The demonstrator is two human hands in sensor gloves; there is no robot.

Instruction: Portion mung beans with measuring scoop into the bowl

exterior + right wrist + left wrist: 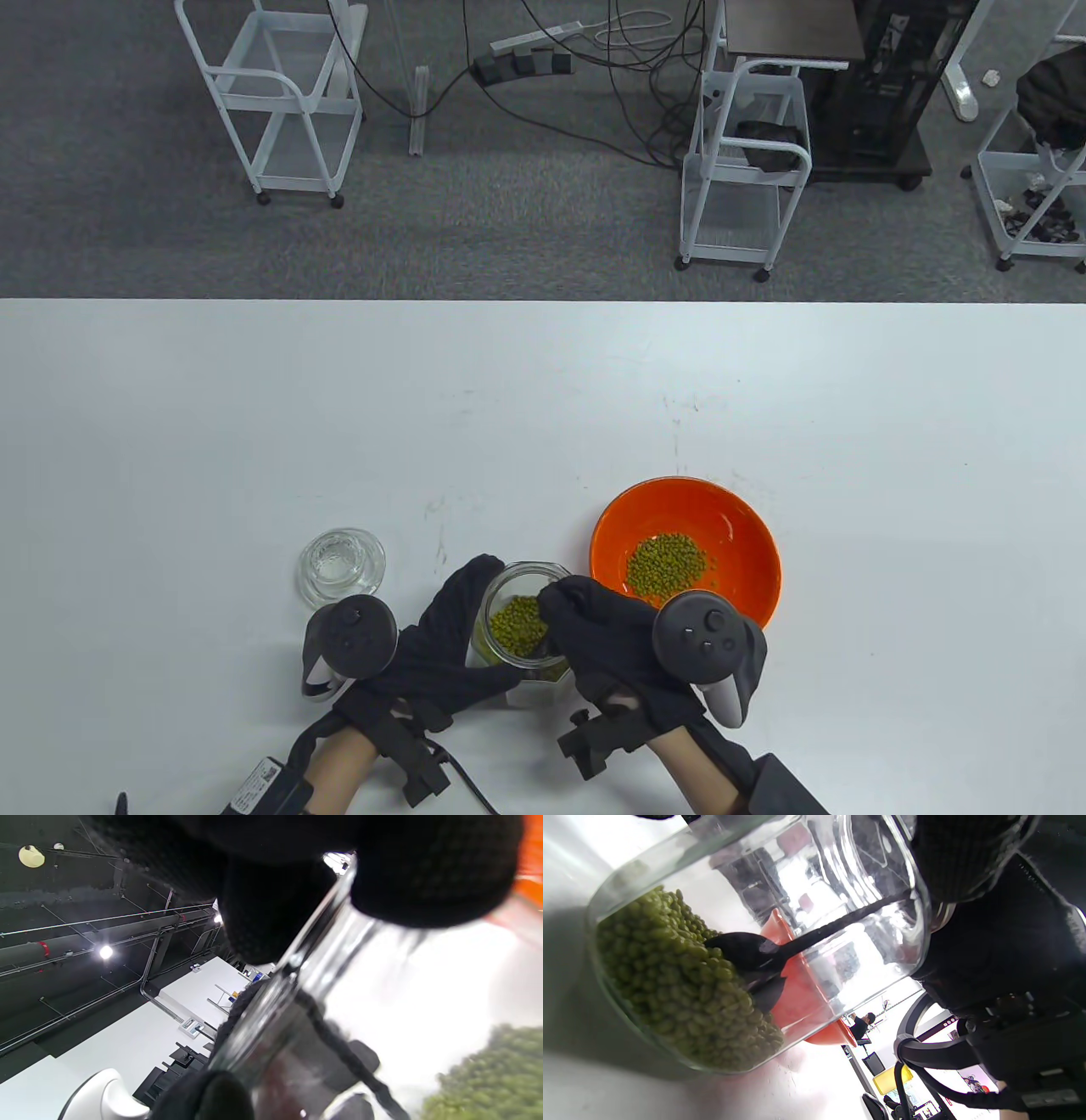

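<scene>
Premises: a lab or office-type workspace, not a home. Grey carpet floor (526, 229) beyond a plain white table (254, 407). White wire trolleys (276, 93) stand at far left and far right. A power strip (534, 38) with loose black cables (645, 93) lies on the floor (untidy). Exposed ceiling pipes (76, 946) overhead.

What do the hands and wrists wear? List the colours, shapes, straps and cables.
Both the left hand and the right hand wear black knit gloves. A dark grey rounded tracker with small buttons and a pale grey handle is strapped on the back of each: left tracker, right tracker. Black brackets sit at both wrists. A black cable trails from the left wrist.
</scene>
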